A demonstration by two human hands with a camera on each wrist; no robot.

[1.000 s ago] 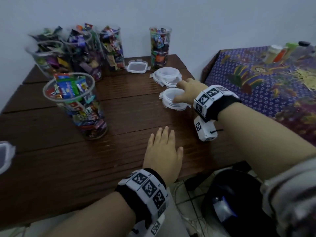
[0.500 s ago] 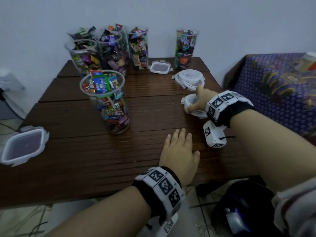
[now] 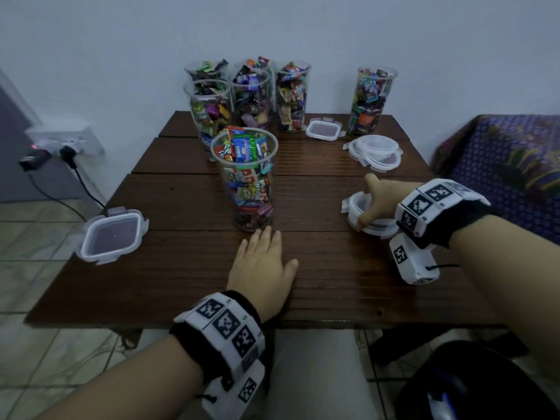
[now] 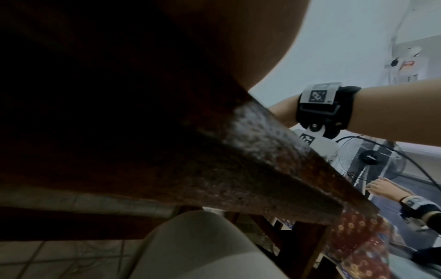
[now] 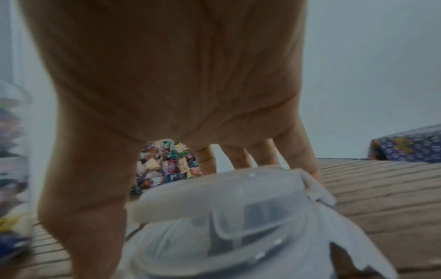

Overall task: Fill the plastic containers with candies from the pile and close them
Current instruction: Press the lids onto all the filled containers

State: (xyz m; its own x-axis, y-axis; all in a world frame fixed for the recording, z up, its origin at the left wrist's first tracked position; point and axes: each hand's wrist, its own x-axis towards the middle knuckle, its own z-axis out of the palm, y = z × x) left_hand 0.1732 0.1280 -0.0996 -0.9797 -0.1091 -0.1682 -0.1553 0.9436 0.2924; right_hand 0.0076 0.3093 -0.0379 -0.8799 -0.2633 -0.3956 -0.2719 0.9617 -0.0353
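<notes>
Gripping a round lidded plastic container from above with right hand, fingers and thumb curled over its rim at the surface's right edge. Sitting flat, lid up, round, so no long axis. Resting palm-down, left hand, straight, just beside the tall candy cup.

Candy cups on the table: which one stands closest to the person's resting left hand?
The lone front cup, just beyond the left hand's fingertips; the other cups stand at the table's far edge.
</notes>
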